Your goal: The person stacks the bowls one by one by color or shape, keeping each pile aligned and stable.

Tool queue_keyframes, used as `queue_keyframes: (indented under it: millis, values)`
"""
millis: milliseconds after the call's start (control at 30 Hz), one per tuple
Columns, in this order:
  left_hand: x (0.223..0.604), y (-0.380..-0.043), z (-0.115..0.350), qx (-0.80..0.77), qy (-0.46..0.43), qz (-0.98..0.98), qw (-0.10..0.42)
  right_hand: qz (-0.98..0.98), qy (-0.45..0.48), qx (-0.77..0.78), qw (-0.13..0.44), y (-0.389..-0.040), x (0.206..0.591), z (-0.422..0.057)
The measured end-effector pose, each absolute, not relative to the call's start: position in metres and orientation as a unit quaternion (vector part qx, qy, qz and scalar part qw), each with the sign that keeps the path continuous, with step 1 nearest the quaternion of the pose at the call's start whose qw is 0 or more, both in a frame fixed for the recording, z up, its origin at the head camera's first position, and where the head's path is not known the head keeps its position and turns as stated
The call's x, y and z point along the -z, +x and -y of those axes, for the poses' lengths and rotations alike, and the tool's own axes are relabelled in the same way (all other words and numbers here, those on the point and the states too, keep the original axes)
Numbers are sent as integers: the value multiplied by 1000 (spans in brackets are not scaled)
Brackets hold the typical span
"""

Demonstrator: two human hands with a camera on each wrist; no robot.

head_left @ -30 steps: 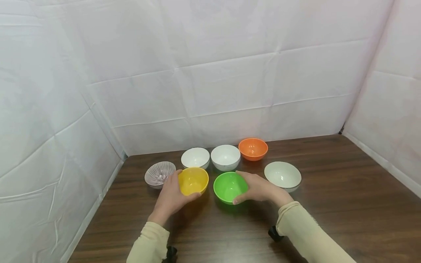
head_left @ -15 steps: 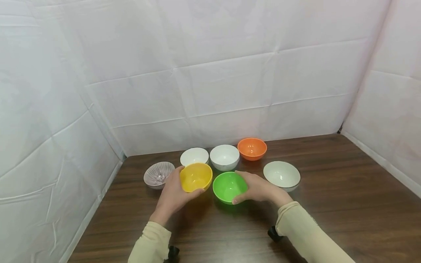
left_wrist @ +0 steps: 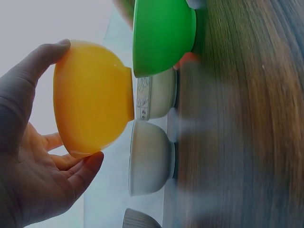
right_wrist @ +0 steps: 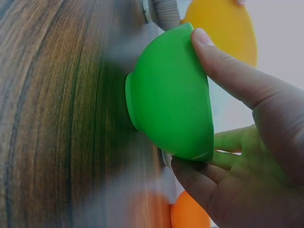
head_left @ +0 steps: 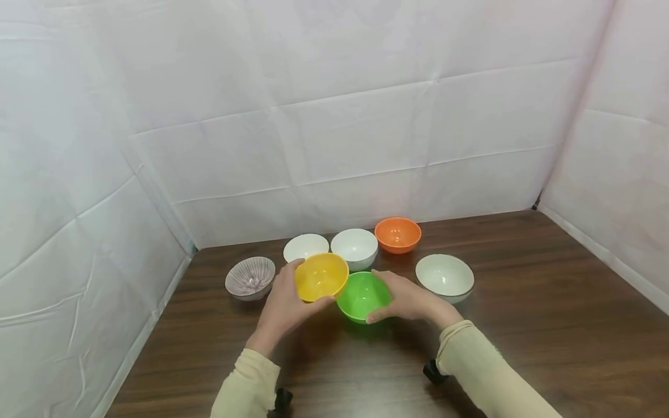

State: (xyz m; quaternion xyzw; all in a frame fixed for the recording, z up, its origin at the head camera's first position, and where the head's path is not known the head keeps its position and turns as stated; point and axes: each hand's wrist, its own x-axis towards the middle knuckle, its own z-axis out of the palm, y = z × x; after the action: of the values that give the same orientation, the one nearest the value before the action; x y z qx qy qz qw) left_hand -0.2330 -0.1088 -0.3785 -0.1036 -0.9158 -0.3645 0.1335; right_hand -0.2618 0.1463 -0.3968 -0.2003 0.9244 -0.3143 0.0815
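Note:
My left hand (head_left: pixel 284 306) grips a yellow bowl (head_left: pixel 320 277) by its rim, thumb on the near side and fingers on the far side. In the left wrist view that bowl (left_wrist: pixel 95 99) is held up off the table, its foot higher than the rim of the green bowl (left_wrist: pixel 164 38). The yellow bowl overlaps the green bowl's left edge in the head view. My right hand (head_left: pixel 410 299) holds the green bowl (head_left: pixel 362 299) between thumb and fingers. In the right wrist view the green bowl (right_wrist: pixel 171 95) stands upright, seemingly on the table.
Behind stand two white bowls (head_left: pixel 305 246) (head_left: pixel 355 247) and an orange bowl (head_left: pixel 398 234). A striped bowl (head_left: pixel 250 277) is at the left, a dark-rimmed white bowl (head_left: pixel 444 276) at the right. White cloth walls (head_left: pixel 334 128) bound the brown table (head_left: pixel 355 377).
My left hand has lifted the yellow bowl and carried it rightward, to the upper left edge of the green bowl. The right hand and green bowl have stayed in place.

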Motion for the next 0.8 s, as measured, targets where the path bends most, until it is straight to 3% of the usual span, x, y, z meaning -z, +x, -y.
queue_keyframes:
  millis: [800]
  values:
    - [384,-239,80,411,-153,892,113,-908,-223,348,66,-263,405,-150]
